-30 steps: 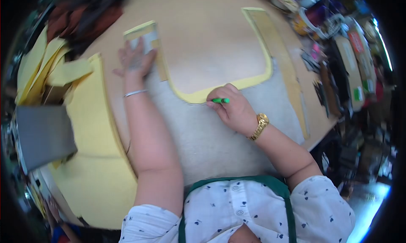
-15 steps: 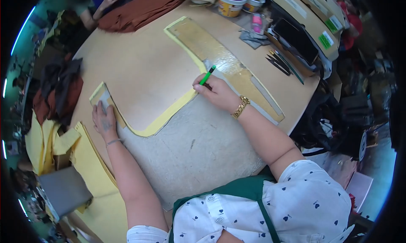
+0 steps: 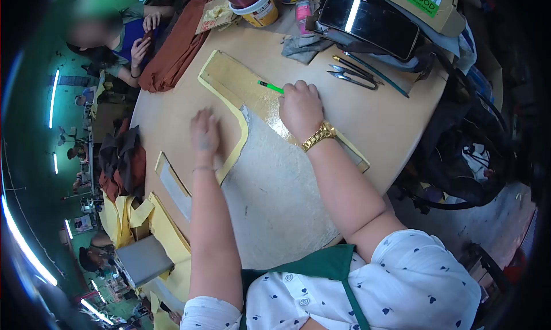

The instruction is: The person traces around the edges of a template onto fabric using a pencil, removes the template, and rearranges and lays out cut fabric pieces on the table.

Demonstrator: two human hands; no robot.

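A grey U-shaped template (image 3: 275, 186) with tan strips lies over yellow material (image 3: 234, 156), whose edge shows along the inner curve. My right hand (image 3: 301, 109) is closed round a green pencil (image 3: 271, 87), over the template's right arm; the pencil's dark end points left. My left hand (image 3: 205, 134) is raised inside the U, close to the yellow edge; it is blurred, with its fingers bent, and whether it holds anything is unclear. The template's left arm (image 3: 173, 183) shows beyond my left forearm.
Scissors (image 3: 353, 77) and pencils lie at the right under a phone (image 3: 369, 24). A bucket (image 3: 258, 11) and brown cloth (image 3: 172, 60) are at the back, where a co-worker's hands (image 3: 140, 49) show. Yellow pieces and a grey block (image 3: 143, 261) are at the left.
My left hand has left the template's left arm and moved right, into the U. My right hand has moved from the inner curve onto the right arm with the pencil. The view has turned.
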